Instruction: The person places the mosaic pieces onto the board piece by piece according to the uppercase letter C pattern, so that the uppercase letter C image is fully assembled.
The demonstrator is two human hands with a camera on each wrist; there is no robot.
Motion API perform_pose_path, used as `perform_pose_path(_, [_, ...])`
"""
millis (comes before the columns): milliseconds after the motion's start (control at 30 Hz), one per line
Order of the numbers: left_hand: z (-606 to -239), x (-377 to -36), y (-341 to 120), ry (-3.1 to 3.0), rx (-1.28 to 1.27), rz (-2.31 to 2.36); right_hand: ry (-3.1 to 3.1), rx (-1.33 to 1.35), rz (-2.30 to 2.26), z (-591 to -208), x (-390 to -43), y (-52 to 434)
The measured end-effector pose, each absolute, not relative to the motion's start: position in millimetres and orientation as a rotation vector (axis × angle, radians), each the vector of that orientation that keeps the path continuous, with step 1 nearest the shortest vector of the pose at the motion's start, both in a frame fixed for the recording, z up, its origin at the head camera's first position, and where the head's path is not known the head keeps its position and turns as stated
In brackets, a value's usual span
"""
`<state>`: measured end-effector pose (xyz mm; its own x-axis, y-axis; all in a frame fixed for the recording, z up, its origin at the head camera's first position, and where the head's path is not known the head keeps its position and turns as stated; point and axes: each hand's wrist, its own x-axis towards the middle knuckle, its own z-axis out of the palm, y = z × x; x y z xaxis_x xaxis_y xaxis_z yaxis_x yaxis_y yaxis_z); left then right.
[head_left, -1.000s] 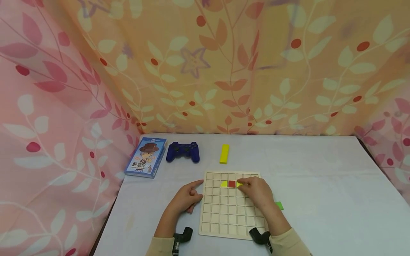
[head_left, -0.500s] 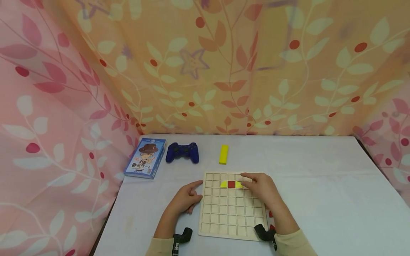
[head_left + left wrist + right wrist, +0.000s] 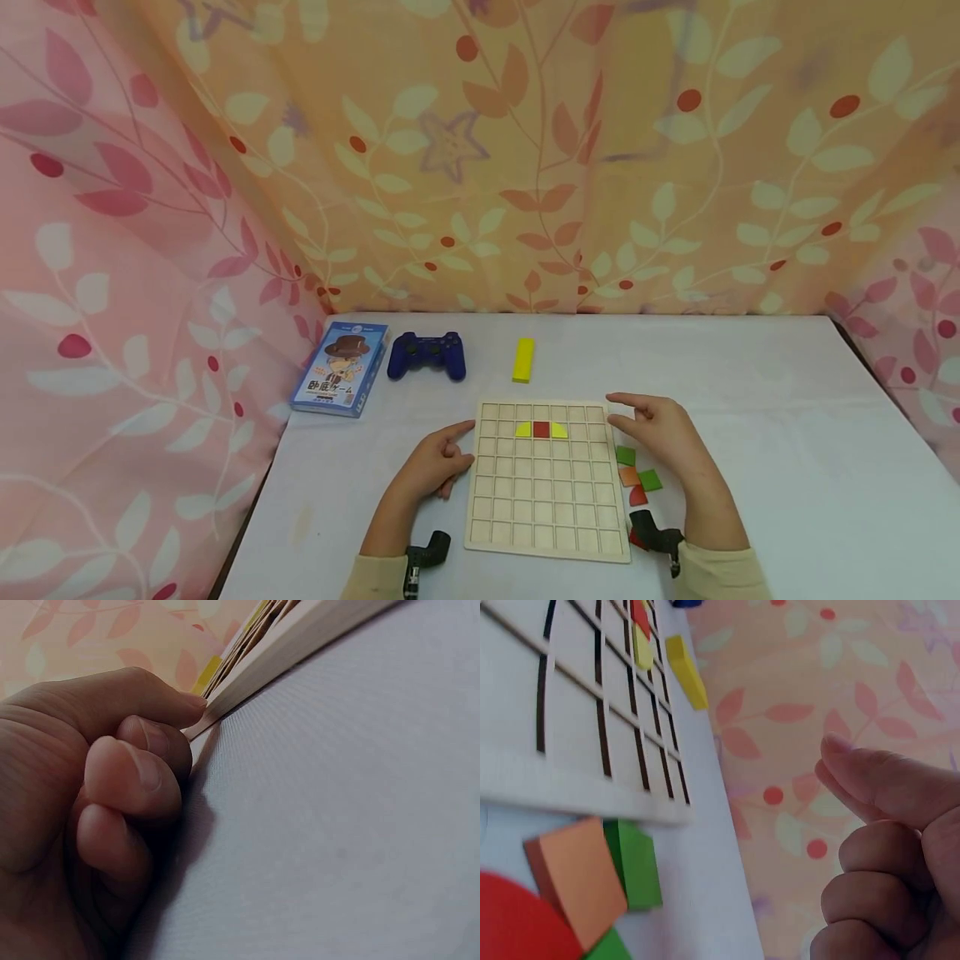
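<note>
- One table [image 3: 750,433], white-covered, carries everything.
- One wooden grid board [image 3: 543,500] lies near the front edge, pale, divided into square cells; three pieces sit in its second row: a yellow piece [image 3: 523,430], a red square [image 3: 542,430] and another yellow piece [image 3: 558,430], side by side.
- One blue box [image 3: 341,367], one blue game controller [image 3: 427,354] and one yellow bar [image 3: 523,359] lie behind the board.
- Two hands: the left hand [image 3: 433,462] has its forefinger tip on the board's left edge, other fingers curled, holding nothing; the right hand [image 3: 663,429] hovers just right of the board, fingers loosely bent, empty.
- Loose pieces [image 3: 633,479] lie beside the board's right edge: the head view shows two green, one orange and some red.
- The right wrist view alone shows the pieces' thickness; the left wrist view alone shows the fingertip [image 3: 191,705] touching the board's rim.
</note>
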<state>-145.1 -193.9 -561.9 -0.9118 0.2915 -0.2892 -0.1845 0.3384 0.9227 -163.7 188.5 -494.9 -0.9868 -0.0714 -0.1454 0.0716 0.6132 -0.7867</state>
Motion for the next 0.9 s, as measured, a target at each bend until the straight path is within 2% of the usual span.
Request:
perform_pose_path(533, [-559.4,-148.8,-193.9,2.244,0.141,1.556,2.502,-0.038,-1.147,-520.3,-158.1,208.6])
perform_pose_path(900, [-559.7,-146.6,-191.1,2.282,0.104,1.504,2.537,0.04,-1.111,-531.4,-153.7,218.1])
